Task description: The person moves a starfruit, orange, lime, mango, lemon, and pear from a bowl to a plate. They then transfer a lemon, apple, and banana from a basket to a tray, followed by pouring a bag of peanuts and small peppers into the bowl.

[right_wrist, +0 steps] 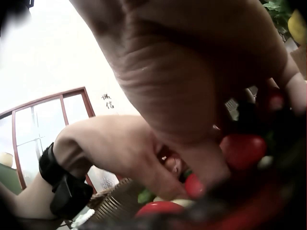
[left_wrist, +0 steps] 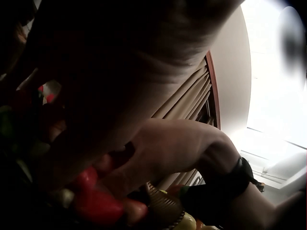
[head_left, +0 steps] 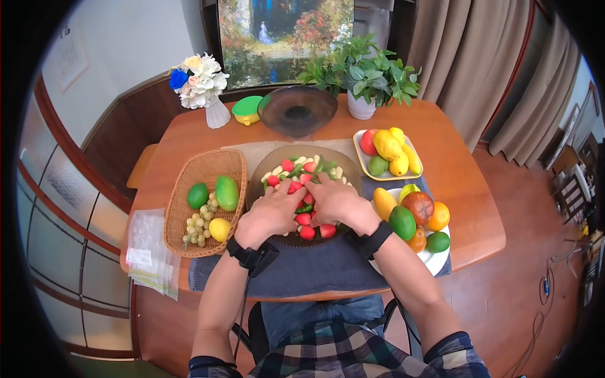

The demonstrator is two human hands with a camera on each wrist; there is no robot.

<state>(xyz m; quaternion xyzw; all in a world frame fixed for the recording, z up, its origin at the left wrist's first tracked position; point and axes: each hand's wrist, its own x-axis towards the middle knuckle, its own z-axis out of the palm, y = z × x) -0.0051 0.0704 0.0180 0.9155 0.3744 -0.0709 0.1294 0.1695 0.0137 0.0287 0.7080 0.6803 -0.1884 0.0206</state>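
Note:
A brownish ribbed glass bowl [head_left: 254, 184] holds a heap of small red fruits [head_left: 307, 233], green pieces [head_left: 324, 166] and pale oblong pieces [head_left: 277, 170]. My left hand [head_left: 272, 213] lies palm down on the left of the heap, fingers spread and reaching inward. From the other side my right hand [head_left: 337, 200] rests on it too, fingers extended and parted. The two hands nearly meet over the bowl's middle. Close up in the right wrist view, a glossy red fruit [right_wrist: 243, 151] sits beside the right fingers. The fingertips are partly hidden among the pieces.
A wicker basket [head_left: 175, 217] of fruit and plastic bags [head_left: 151, 242] stand left. On the right are a fruit tray [head_left: 418, 179] and a white plate [head_left: 435, 261] of fruit. Behind are a dark bowl [head_left: 277, 104], a green-lidded container [head_left: 247, 108], a flower vase [head_left: 217, 115] and a potted plant [head_left: 362, 107].

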